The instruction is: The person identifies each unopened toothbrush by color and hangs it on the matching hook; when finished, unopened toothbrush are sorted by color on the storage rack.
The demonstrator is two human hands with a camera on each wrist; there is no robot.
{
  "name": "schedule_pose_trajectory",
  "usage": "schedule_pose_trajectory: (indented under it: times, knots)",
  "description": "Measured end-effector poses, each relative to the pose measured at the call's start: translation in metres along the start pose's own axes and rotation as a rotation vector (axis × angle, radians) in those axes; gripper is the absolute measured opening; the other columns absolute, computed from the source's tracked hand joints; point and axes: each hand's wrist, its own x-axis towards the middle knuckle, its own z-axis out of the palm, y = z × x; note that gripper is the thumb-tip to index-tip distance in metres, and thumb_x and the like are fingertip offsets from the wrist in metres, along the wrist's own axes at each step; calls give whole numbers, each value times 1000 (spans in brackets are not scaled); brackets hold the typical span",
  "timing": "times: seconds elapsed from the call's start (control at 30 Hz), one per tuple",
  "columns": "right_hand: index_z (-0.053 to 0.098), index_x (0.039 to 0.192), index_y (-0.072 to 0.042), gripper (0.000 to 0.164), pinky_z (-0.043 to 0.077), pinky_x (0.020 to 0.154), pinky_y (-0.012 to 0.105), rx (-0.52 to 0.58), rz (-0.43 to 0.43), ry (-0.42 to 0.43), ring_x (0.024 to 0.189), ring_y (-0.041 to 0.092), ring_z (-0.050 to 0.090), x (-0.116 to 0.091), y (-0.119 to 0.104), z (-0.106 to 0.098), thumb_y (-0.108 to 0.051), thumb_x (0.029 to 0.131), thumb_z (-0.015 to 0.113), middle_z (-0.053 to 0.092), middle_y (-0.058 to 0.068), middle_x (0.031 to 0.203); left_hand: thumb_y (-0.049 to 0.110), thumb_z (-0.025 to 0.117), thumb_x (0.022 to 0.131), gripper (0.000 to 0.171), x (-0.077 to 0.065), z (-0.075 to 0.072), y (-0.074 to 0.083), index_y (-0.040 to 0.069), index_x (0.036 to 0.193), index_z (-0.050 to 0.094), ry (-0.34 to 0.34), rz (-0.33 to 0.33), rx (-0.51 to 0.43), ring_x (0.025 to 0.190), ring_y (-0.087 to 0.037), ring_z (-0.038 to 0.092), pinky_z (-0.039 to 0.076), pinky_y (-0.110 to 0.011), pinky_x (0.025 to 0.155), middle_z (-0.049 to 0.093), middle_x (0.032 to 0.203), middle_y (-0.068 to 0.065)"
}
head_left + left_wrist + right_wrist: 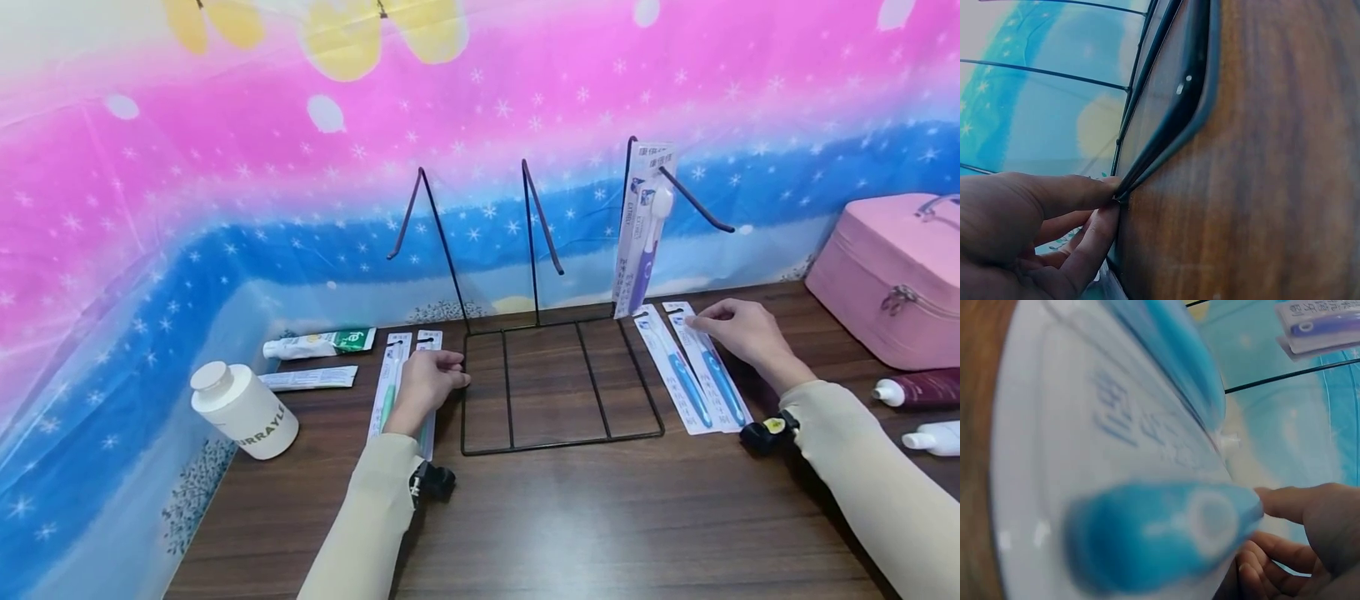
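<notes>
A black wire display rack lies with its base flat on the table, three hooks rising at the back. My left hand pinches the left side wire of that base between thumb and fingers, as the left wrist view shows. Packaged toothbrushes with purple handles hang from the right hook. To the right of the rack lie two packaged blue toothbrushes; my right hand pinches the outer packaged blue toothbrush at its upper edge. Partly behind my left hand lie packaged green toothbrushes.
A white bottle stands at left beside a green-and-white toothpaste tube and a pale flat packet. At right are a pink case, a dark red tube and a white tube. A patterned cloth hangs behind the table.
</notes>
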Motion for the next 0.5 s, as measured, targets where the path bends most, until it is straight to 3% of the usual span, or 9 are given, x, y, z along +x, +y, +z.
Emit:
schedule_pose_trajectory:
  times: [0.33,0.5]
  knots:
    - [60,121,5,61,41,84,55,18,21,43,102,39,49,0,-1,-1,-49,94,56,54,29,121,9,76,84,30,0,-2,0,6,113,72,-7,2,-7,86,-16,62,49,-29,70,70,96,-3]
    - [64,117,4,55,44,76,46,47,31,55,98,34,52,0,-1,-1,-46,94,56,58,25,116,9,76,84,29,0,-1,0,6,113,72,-5,1,-7,86,-17,62,49,-30,70,70,98,-4]
